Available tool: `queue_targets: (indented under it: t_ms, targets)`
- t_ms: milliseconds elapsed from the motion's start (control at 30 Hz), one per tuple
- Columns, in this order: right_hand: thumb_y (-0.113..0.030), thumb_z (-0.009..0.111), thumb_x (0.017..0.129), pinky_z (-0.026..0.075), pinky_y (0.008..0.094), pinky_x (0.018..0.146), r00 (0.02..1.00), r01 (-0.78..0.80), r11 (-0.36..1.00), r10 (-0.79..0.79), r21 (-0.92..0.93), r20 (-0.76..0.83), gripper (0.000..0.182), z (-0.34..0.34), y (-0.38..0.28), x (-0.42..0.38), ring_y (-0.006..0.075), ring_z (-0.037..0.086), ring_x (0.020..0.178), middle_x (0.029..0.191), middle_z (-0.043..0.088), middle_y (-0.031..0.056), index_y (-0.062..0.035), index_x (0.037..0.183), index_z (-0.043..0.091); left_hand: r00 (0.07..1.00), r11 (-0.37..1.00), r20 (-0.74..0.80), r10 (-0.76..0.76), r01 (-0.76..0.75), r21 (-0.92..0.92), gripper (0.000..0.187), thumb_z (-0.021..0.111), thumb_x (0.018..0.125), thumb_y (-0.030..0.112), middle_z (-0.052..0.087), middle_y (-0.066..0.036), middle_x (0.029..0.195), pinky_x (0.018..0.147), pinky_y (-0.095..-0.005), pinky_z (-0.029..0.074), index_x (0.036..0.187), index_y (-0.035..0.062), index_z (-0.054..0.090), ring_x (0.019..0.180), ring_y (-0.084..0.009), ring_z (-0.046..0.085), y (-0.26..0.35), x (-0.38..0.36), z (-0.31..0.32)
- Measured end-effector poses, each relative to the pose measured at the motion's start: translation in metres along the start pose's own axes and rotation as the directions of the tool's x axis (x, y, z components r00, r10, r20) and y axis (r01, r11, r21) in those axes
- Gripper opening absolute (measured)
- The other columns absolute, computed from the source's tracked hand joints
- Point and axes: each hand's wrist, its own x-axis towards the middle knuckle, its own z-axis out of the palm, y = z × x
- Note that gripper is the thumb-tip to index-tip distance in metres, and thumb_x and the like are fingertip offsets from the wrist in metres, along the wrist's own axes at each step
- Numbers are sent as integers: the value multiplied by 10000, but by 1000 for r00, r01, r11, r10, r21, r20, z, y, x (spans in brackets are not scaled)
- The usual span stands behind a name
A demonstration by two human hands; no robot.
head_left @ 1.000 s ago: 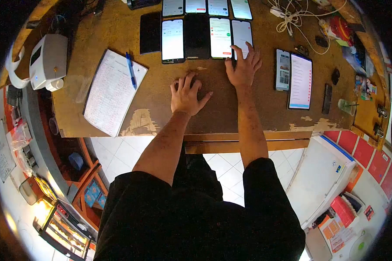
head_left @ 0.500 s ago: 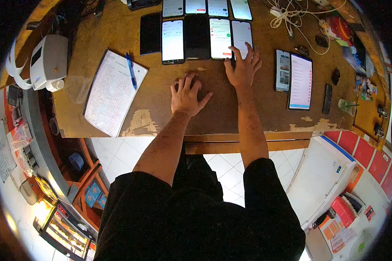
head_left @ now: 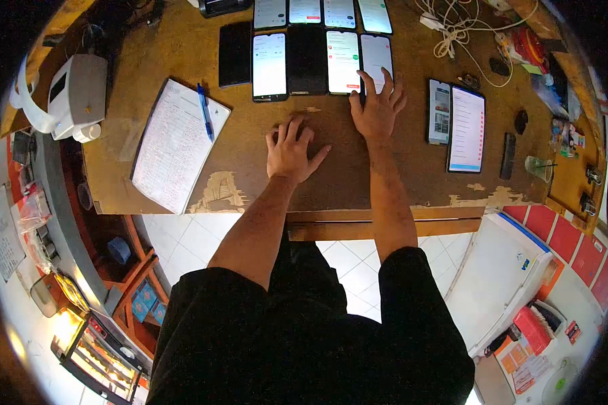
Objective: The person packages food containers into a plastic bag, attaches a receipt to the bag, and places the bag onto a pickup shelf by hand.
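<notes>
My left hand rests on the wooden desk with its fingers spread, holding nothing. My right hand is open over the lower end of a lit smartphone at the right end of the front row. Its thumb lies just below the neighbouring lit phone, which has a red button near the bottom of its screen. To the left in that row are a dark phone, a bright phone and another dark phone. Several lit phones form the row behind.
A notebook with a blue pen lies on the left, beside a white printer-like device. At right are two more lit phones, one larger, a plastic cup and tangled white cables. A white freezer stands below right.
Both hands keep nearly the same places and poses. The whole view has shifted very slightly.
</notes>
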Motion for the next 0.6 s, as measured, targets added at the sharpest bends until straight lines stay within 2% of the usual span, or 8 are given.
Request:
queue_targets:
  t_ms: [67,433,500,600]
  targets:
    - [-446,578,872,135,734,1054,1000,-17,1000,17,-1,8,495,0,-2,0,420,134,1404,1444,261,133,-314,1336,468,999,1000,46,-9,9,-13,519,537,872,618,386,-90,1368,1073,-528,269,1085,148,590,1316,-250,336,1,0,-3]
    - [-448,580,869,144,734,1054,1000,1,999,0,42,-16,449,3,1,0,450,152,1395,1438,272,139,-293,1283,504,1000,1000,7,17,-17,-2,531,534,870,618,388,-90,1363,1064,-528,274,1094,139,587,1282,-257,363,-2,1,2]
    - [-456,578,866,141,731,1059,998,-50,999,49,14,38,466,2,0,-1,456,154,1395,1439,276,139,-313,1301,492,1000,1000,14,23,-23,5,532,535,868,620,389,-90,1364,1064,-530,273,1089,139,590,1281,-257,364,-1,1,-2]
    - [-469,569,864,133,729,1064,999,-37,999,37,21,16,486,0,-1,0,460,158,1393,1449,270,135,-335,1322,474,999,1000,50,1,-1,0,529,527,874,622,383,-85,1370,1068,-533,268,1083,140,594,1289,-253,354,1,0,-4]
